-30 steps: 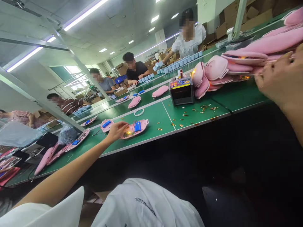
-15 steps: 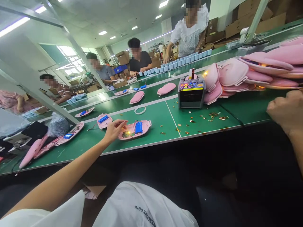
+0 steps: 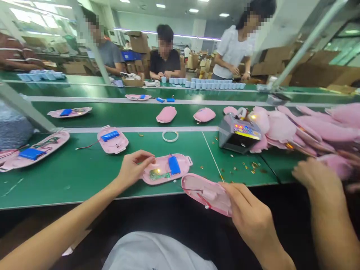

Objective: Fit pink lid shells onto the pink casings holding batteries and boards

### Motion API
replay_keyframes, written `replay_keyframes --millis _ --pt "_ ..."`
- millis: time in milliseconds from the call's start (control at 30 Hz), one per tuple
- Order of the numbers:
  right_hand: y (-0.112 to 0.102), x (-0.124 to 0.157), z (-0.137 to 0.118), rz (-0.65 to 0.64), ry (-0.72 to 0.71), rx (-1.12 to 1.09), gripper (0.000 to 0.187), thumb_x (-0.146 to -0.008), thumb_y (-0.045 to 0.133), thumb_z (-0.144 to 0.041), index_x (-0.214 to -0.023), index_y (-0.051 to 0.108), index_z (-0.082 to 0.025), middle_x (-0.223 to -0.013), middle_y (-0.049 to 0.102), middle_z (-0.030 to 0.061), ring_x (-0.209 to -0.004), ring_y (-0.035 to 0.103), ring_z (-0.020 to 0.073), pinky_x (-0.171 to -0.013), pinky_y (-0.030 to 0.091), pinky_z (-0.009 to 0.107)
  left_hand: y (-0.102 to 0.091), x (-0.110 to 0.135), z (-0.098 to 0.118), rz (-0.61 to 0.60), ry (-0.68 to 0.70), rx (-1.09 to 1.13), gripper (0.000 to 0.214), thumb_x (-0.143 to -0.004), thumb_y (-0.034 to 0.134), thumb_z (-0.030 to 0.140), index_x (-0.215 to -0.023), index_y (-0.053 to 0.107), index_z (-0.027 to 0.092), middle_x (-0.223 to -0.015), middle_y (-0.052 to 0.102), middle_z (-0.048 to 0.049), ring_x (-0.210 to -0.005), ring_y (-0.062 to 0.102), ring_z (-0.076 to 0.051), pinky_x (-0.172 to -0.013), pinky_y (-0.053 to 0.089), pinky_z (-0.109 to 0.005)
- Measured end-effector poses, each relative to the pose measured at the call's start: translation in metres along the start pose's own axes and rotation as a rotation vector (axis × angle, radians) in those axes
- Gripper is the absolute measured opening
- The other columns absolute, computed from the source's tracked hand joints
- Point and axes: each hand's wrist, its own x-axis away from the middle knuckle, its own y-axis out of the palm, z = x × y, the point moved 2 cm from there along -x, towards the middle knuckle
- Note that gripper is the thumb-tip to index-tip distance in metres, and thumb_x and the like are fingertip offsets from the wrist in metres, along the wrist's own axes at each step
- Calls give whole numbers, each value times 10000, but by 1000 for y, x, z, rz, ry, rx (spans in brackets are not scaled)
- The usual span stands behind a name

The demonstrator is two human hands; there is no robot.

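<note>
My left hand (image 3: 136, 168) pinches the left rim of an open pink plastic shell (image 3: 157, 159) on the green bench. Inside this shell are a blue battery pack (image 3: 174, 165) and a green circuit board (image 3: 157, 174) with a lit yellow light. My right hand (image 3: 250, 210) grips the right end of a second pink shell half (image 3: 206, 193), tilted with its inside towards me, in front of the bench edge. Thin dark and red wires with a small white connector (image 3: 208, 206) hang from that half. The two shells are close together; whether they touch I cannot tell.
A tape dispenser machine (image 3: 239, 133) stands right of centre, beside a heap of pink shells (image 3: 303, 125). A co-worker's hand (image 3: 317, 176) is near the heap. Copper-coloured scraps (image 3: 254, 165) and a white ring (image 3: 170, 136) lie on the bench. Another shell with battery (image 3: 112, 140) lies left.
My right hand has come into view holding a pink shell half beside the one on the bench. My left hand stays at its shell's rim. The view has levelled and turned.
</note>
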Motion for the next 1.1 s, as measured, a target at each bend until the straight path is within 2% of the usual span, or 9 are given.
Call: replay_keyframes --millis 167,300,500,667,767,833,900,1000,1100 --pt "93 3 -145 -196 -242 -182 423 -1016 428 -307 -742 707 -143 -932 661 47 -890 643 118 -705 451 215 -13 8 2 85 425 -120 82 -892 654 180 -852 726 179 -869 732 -48 -798 699 -148 -749 578 -249" --pt "124 24 -216 -283 -289 -225 271 -1020 434 -202 -963 695 -158 -932 647 44 -836 620 106 -731 465 198 -12 12 2 235 544 -156 90 -897 660 136 -881 731 189 -1085 622 -88 -988 658 -170 -834 606 -293" --pt "137 14 -232 -250 -478 -29 213 -963 538 -54 -1129 627 -153 -945 650 17 -834 605 100 -741 422 202 -11 8 0 242 504 -175 54 -906 678 195 -891 730 193 -1124 595 -88 -1050 634 -194 -857 617 -345" --pt "142 12 -234 -351 -372 -362 182 -993 478 -68 -1076 614 -155 -951 622 19 -824 588 68 -759 450 169 -9 4 -11 240 411 -59 72 -897 677 178 -846 726 191 -1150 614 -93 -1030 657 -195 -874 607 -356" --pt "146 11 -231 -413 -246 -463 180 -1017 451 -130 -1060 616 -190 -932 610 -4 -804 578 58 -703 442 162 -4 2 -20 250 160 255 149 -870 706 200 -1014 669 204 -1048 682 -71 -827 706 -158 -713 609 -283" --pt "151 9 -227 -461 -195 -492 185 -1026 443 -174 -1050 623 -207 -933 615 -15 -804 580 60 -698 442 169 0 0 -25 170 -82 518 387 -834 742 218 -1180 568 218 -938 721 -43 -741 720 -157 -642 591 -253" --pt "157 7 -228 -526 -201 -458 202 -1033 429 -234 -1057 630 -221 -965 630 -21 -841 589 73 -721 444 186 2 -1 -26 79 -235 653 439 -814 751 218 -1201 545 194 -852 734 -33 -713 725 -162 -620 573 -233" --pt "168 3 -241 -611 -277 -343 254 -1013 429 -369 -1091 630 -233 -1031 652 -12 -907 605 131 -737 436 242 1 -2 -24 57 -289 628 315 -794 751 221 -1072 623 147 -812 742 -50 -679 714 -154 -599 542 -212" --pt "183 2 -257 -697 -285 -273 250 -946 486 -421 -992 641 -231 -903 669 -11 -767 600 161 -639 393 257 1 0 -23 64 -305 578 310 -797 737 234 -1073 637 137 -858 755 -72 -699 720 -169 -620 545 -234"
